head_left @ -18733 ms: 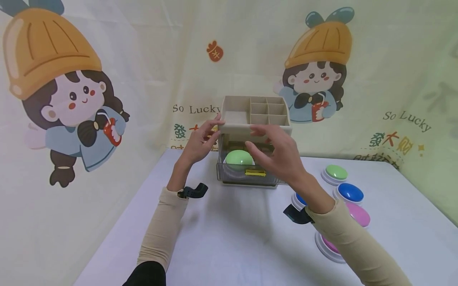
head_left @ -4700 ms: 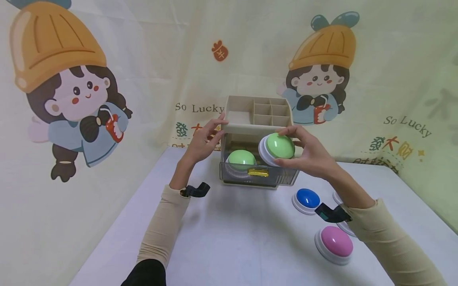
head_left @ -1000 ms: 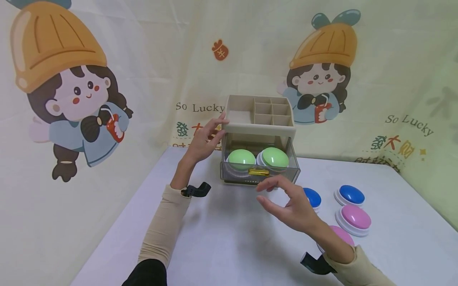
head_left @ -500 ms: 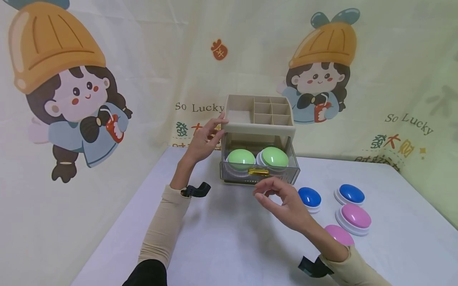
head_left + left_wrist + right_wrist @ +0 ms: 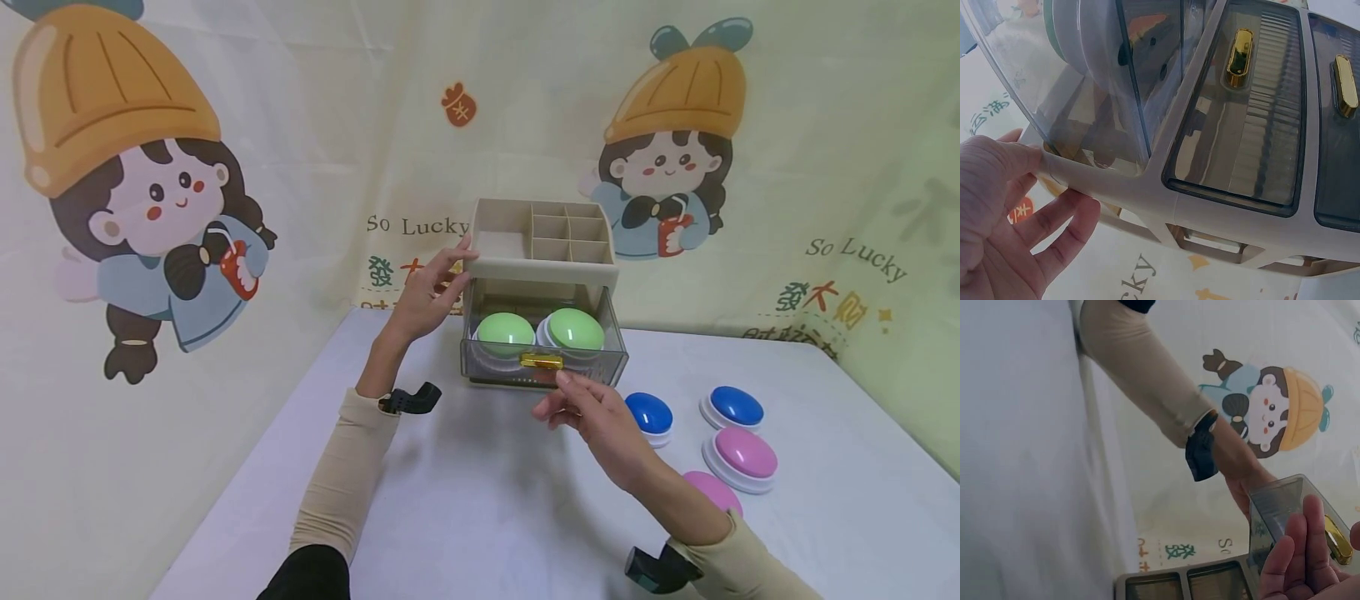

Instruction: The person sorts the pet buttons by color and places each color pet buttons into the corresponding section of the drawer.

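At the back of the table stands a cream desktop organizer (image 5: 543, 269) with its clear grey top drawer (image 5: 487, 360) pulled out. Two green dome push buttons sit side by side in the drawer: a left green button (image 5: 507, 331) and a right green button (image 5: 576, 330), both on white bases. My left hand (image 5: 423, 302) touches the organizer's upper left corner; the left wrist view shows thumb and fingers against its frame (image 5: 1107, 181). My right hand (image 5: 603, 425) is just below the drawer's gold handle (image 5: 542, 361), fingers loosely extended and holding nothing.
Right of the organizer are a near blue button (image 5: 649, 412), a far blue button (image 5: 737, 406), a pink button (image 5: 746, 452) and another pink button (image 5: 716, 492) partly behind my right forearm. Further drawers with gold handles (image 5: 1240, 56) are shut. A printed cloth hangs behind.
Earlier my right hand lowered the second green button into the drawer and let go. Over the last second it has turned and drawn its fingers closer together under the handle. My left hand stays put.
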Demonstrator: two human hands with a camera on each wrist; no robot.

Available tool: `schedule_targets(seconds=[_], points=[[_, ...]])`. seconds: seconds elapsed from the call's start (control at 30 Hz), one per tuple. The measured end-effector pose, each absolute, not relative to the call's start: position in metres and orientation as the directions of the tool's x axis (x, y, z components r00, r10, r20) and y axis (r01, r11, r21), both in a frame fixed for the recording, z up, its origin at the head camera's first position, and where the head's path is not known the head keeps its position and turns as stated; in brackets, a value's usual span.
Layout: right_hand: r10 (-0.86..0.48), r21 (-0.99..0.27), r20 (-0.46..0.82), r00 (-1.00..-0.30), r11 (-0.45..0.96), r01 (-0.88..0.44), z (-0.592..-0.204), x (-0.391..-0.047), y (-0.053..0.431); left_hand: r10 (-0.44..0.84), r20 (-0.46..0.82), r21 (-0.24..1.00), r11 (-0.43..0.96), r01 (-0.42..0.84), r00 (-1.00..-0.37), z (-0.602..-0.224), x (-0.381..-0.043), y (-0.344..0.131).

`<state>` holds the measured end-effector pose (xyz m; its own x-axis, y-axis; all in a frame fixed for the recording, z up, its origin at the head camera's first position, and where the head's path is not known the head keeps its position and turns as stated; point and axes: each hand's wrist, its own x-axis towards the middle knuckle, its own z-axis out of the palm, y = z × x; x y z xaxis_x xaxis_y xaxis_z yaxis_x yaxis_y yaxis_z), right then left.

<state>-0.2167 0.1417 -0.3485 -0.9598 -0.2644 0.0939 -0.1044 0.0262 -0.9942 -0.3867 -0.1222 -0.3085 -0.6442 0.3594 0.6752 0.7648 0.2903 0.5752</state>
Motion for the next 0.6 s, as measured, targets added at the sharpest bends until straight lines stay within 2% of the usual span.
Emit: schedule_targets(seconds=[0.6], points=[[-0.293,-0.988,0.153,-0.944,-0.020,-0.154,-0.331,-0.217,0.144,0.350,0.671,0.589,0.285,0.756,-0.654,-0.308,-0.385,-0.122]])
